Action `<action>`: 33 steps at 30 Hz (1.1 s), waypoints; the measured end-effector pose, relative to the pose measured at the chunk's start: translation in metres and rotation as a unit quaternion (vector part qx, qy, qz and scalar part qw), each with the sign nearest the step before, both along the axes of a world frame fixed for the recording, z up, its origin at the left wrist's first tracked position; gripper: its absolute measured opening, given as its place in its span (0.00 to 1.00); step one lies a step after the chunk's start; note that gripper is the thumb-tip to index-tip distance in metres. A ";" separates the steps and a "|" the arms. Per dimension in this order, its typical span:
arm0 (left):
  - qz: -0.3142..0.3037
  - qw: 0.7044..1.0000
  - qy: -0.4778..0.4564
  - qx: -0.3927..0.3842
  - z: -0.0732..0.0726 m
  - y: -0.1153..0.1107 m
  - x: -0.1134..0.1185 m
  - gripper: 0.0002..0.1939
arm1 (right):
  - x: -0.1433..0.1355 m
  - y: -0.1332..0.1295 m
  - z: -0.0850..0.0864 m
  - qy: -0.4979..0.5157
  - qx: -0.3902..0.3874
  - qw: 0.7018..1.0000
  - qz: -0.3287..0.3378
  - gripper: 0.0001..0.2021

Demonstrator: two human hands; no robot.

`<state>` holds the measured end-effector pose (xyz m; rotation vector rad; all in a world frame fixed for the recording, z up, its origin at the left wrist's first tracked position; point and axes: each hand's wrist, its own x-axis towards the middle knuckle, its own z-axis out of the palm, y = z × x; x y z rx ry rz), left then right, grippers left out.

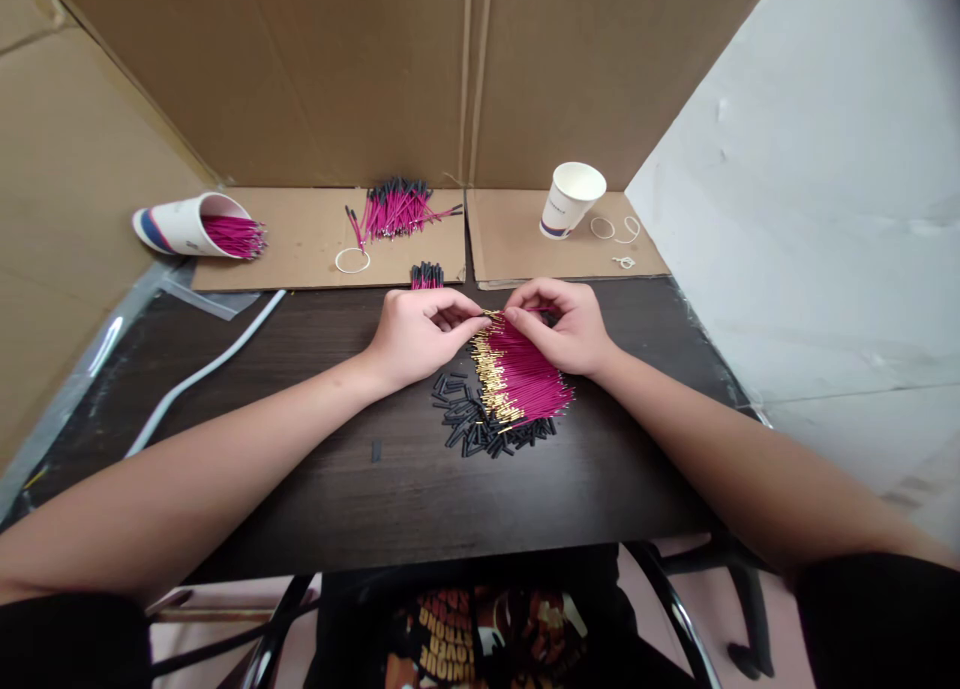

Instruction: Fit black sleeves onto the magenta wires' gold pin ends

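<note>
My left hand (420,331) is closed in a pinch at the far edge of a pile of magenta wires (531,374) with gold-coloured tips. What its fingertips hold is too small to make out. Close beside it, my right hand (568,327) pinches a single magenta wire, whose gold end points toward the left fingertips. The gold tips of the pile face left. Short black sleeves (466,421) lie scattered along the pile's left and near sides. Just beyond my left hand sits a small group of black-ended wires (427,275), partly hidden.
On the cardboard at the back lie more black-ended magenta wires (397,209) and a white rubber band (352,260). A tipped paper cup (176,226) holds wires at left. An upright paper cup (571,201) stands right, near loose bands (627,231). A white cable (202,374) crosses the left side.
</note>
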<state>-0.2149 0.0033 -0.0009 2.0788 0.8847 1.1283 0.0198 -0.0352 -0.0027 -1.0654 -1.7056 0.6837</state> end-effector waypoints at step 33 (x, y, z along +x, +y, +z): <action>-0.033 0.990 0.002 0.137 0.000 0.003 0.000 0.05 | 0.002 0.000 -0.001 -0.055 0.042 0.997 0.040 0.07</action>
